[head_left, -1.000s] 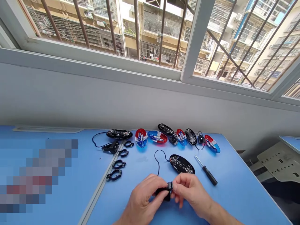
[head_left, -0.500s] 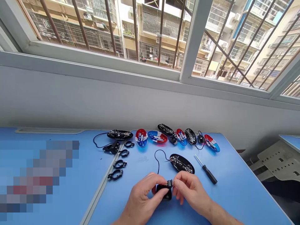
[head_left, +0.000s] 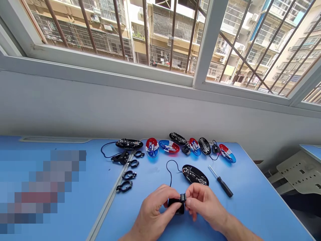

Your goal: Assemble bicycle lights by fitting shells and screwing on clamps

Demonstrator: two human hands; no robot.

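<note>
My left hand (head_left: 156, 209) pinches a small black plastic unit (head_left: 180, 211) between thumb and fingers. On top of that unit sits a black clamp-like piece (head_left: 183, 197). My right hand (head_left: 207, 205) is closed at the right edge of this piece, thumb against forefinger; anything between those fingertips is too small or hidden to name. Just beyond my hands lies an oval black housing with a circuit board (head_left: 195, 174), and its thin black cable (head_left: 170, 172) runs down towards the held unit.
A black-handled screwdriver (head_left: 224, 186) lies to the right. Several black ring clamps (head_left: 124, 186) line the table seam (head_left: 106, 204) at left. Along the wall are red-and-blue covers (head_left: 152, 148), more oval boards (head_left: 129, 144) and a black cabled unit (head_left: 121, 157). Pixelation covers the lower left.
My right fingertips have closed in slightly on the clamp-like piece, and the held unit is tilted a little. The small sideways shift of the whole scene comes from the camera.
</note>
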